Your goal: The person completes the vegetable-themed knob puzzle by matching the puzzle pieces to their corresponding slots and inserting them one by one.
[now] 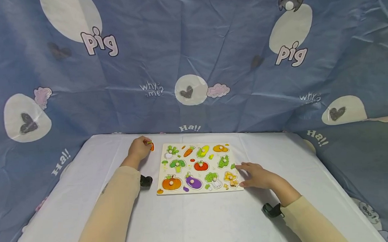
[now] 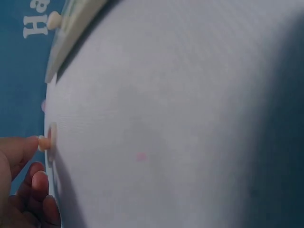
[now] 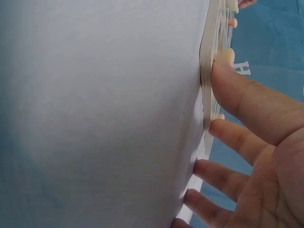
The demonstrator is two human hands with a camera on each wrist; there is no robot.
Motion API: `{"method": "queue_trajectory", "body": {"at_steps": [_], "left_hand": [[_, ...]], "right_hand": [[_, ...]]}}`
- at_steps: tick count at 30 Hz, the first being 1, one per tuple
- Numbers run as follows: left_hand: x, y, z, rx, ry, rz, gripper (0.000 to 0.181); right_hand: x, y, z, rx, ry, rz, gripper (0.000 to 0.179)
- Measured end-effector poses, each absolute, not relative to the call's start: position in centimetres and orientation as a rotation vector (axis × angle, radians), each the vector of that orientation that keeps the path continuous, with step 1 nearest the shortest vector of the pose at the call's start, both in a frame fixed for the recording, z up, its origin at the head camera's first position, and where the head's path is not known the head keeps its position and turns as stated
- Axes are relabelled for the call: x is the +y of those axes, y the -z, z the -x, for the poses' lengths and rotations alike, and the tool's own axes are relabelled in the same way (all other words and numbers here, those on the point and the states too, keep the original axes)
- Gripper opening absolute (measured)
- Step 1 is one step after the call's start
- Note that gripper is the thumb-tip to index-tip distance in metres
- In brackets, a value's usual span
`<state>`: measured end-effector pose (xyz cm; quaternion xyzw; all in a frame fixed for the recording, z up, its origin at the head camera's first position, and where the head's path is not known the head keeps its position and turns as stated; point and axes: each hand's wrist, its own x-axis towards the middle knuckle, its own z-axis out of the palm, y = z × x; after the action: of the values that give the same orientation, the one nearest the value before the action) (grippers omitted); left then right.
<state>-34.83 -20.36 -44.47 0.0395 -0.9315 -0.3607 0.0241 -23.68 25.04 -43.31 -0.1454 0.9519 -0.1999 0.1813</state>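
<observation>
My left hand (image 1: 140, 149) is off the board's far left corner. Its thumb and index finger pinch the knob of a small orange-red puzzle piece (image 1: 152, 147), partly hidden by the fingers; in the left wrist view the piece (image 2: 52, 142) stands edge-on. A wooden vegetable knob puzzle board (image 1: 200, 192) lies flat on the table, with pictures of a pumpkin (image 1: 171, 183), an eggplant (image 1: 193, 182), a tomato (image 1: 201, 166) and other vegetables. On the board's right edge rest the thumb and index finger of my right hand (image 1: 259, 176), its fingers spread and nearly straight.
White cloth covers the table (image 1: 192, 222). Behind and around it hangs a blue curtain (image 1: 161, 115) with printed words and shapes. Each wrist carries a dark camera, one at the left wrist (image 1: 146, 181), another at the right (image 1: 271, 210).
</observation>
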Motion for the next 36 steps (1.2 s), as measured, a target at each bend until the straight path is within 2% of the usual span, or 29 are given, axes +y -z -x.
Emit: {"method": "queue_trajectory", "body": {"at_steps": [24,36], "left_hand": [[-19.7,44.54,35.09,-2.996,1.039,-0.154,0.018],[-20.0,44.89,35.19,-3.086,0.996,-0.057,0.019]], "right_hand": [[25.16,43.44,23.72,2.682,0.593,0.376,0.078],[24.99,43.26,23.62,2.675,0.589,0.357,0.079]]}}
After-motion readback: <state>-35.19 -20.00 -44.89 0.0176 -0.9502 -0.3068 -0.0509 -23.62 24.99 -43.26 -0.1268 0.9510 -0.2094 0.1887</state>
